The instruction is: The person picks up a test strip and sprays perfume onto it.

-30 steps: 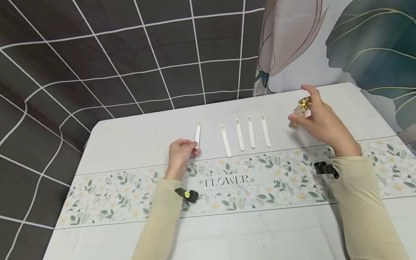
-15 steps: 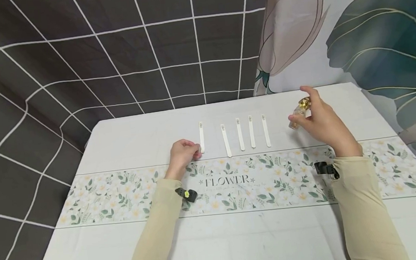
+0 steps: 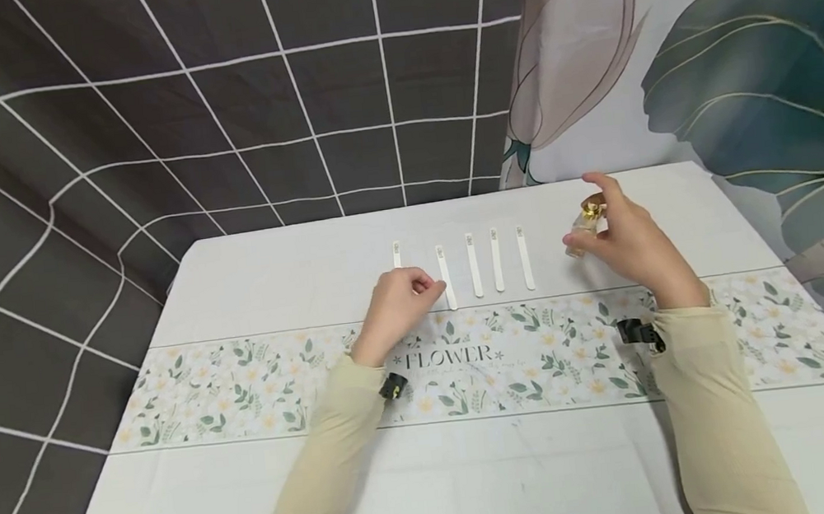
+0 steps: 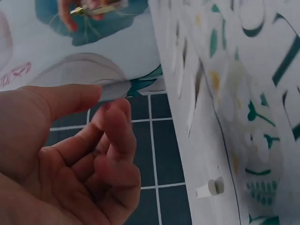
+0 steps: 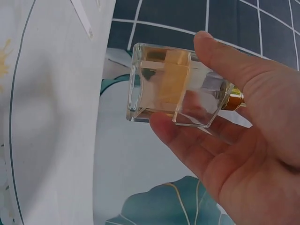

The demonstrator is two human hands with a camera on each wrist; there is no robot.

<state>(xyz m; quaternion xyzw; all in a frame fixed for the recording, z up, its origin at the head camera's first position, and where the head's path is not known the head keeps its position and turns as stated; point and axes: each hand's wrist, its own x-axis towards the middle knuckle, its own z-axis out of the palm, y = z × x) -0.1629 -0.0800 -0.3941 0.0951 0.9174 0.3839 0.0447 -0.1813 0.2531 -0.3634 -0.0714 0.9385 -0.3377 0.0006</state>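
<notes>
My right hand (image 3: 630, 248) holds a clear glass perfume bottle (image 3: 583, 232) with a gold neck above the table's right side. In the right wrist view the bottle (image 5: 161, 84) lies tilted between thumb and fingers, pale liquid inside. My left hand (image 3: 398, 308) hovers over the table with fingers loosely bent. The left wrist view shows nothing between thumb and fingers. Its fingertips are beside a white paper strip (image 3: 445, 266); whether they touch it I cannot tell. The leftmost strip (image 3: 397, 253) is partly hidden behind this hand. Three more strips (image 3: 474, 267) lie to the right.
A white tablecloth (image 3: 523, 478) with a flowered band (image 3: 209, 392) covers the table. Behind it hangs a dark gridded curtain (image 3: 336, 90), with a leaf-patterned cloth (image 3: 737, 68) at the right.
My left hand has let go of the leftmost strip, which now lies on the table, and has moved right to the second strip. The right hand with the bottle has barely moved.
</notes>
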